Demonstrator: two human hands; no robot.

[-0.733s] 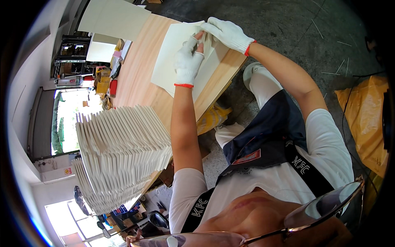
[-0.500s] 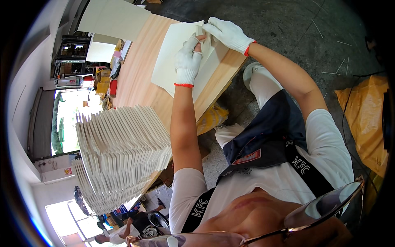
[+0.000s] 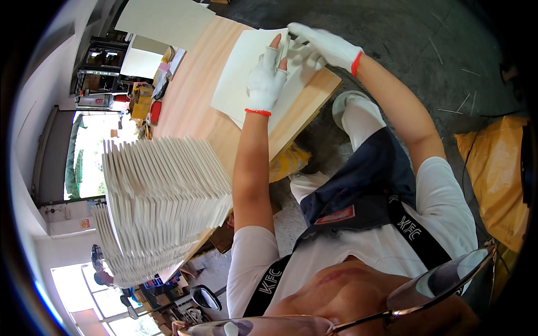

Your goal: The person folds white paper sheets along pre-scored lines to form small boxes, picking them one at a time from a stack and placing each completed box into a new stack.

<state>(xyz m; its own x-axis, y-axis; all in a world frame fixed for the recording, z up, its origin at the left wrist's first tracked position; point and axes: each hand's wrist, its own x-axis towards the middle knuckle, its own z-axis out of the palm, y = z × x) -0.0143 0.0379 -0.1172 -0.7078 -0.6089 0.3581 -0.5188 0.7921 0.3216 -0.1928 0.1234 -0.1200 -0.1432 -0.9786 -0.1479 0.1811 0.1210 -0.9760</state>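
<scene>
White sheets (image 3: 231, 89) of paper or thin card lie on the light wooden table, near its right-hand end. My left hand (image 3: 266, 81), in a white glove with bare fingertips at the thumb and a finger, rests flat on the upper sheet with its fingers apart. Over the far right edge of the sheets, my right hand (image 3: 333, 49) reaches in from the right, gloved in white with a red cuff. Its fingers are stretched toward the sheet's far corner, and I see nothing gripped in them. A narrow raised edge of the sheet shows between the hands.
Tall stacks of folded white pieces (image 3: 162, 190) stand at the table's near left. More pale sheets (image 3: 162, 22) lie at the far end of the wooden table (image 3: 185, 106). A yellow bag (image 3: 496, 173) stands on the dark floor at right, with thin strips (image 3: 436, 50) scattered beyond.
My left hand has spread its fingers and flattened on the sheet. My right hand has shifted slightly right, and its fingers have straightened from a pinch at the sheet's edge.
</scene>
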